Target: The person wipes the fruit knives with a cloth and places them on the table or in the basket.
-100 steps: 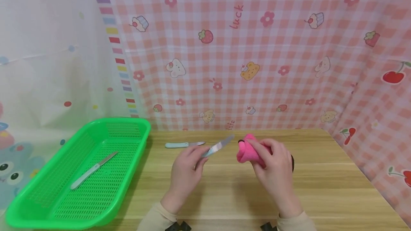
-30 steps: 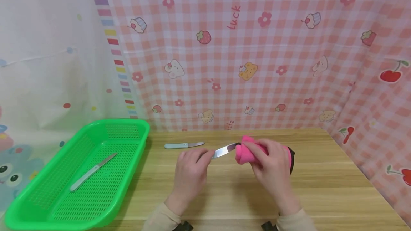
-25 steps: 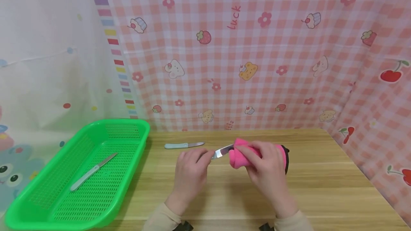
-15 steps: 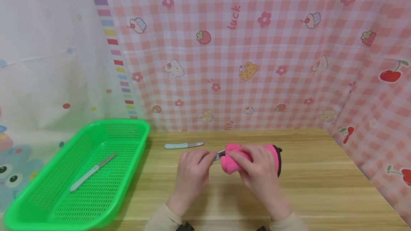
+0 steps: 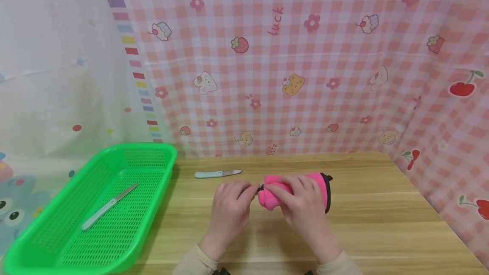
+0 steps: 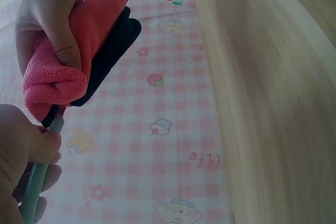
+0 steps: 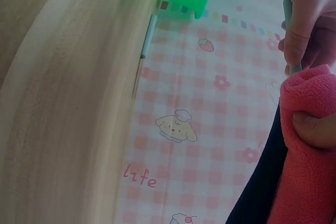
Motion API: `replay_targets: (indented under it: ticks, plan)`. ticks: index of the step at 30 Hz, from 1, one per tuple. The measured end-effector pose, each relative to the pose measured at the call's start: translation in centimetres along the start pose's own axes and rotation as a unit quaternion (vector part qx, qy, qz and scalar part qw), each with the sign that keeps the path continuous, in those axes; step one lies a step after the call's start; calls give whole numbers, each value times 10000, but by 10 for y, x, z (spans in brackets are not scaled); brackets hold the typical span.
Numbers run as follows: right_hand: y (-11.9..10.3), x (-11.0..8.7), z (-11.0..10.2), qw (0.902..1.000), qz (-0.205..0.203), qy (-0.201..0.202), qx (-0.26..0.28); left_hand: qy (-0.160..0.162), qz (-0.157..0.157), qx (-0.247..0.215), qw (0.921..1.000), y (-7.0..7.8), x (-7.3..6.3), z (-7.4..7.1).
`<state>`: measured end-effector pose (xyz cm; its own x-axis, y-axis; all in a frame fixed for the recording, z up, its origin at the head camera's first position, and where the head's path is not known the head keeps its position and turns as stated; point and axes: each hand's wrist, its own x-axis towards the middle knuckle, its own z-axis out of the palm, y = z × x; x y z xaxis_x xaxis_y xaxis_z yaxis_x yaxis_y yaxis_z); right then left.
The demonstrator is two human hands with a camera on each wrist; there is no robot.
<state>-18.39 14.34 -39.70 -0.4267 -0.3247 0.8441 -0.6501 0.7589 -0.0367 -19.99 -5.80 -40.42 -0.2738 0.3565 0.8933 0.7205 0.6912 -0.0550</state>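
My left hand grips a small knife by its pale green handle. The blade is hidden inside the folded end of a pink fleecy cloth with a black side. My right hand holds this cloth from above, thumb pressed on the pink pile. In the left wrist view the handle meets the fold just below the pink edge. Both hands are close together above the wooden table.
A second knife lies on the table behind my left hand. A green plastic basket stands at the left with another knife inside. Behind the table hangs a pink checked curtain.
The right hand has brought the cloth leftward and slightly down over the knife, so the once-visible blade is now covered. The left hand has barely moved since one second ago.
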Motion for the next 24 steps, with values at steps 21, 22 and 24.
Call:
replay_targets:
  ticks: [21,22,24]
  plan:
    - [19,-3,-12,9931,960,316,-599,-24,-199,-163,9997,2,0,1]
    - [20,-3,-12,9928,973,327,-625,-20,-219,-193,9996,2,-1,1]
    - [23,-4,-14,9919,1039,339,-640,-6,-258,-260,9993,1,-2,2]
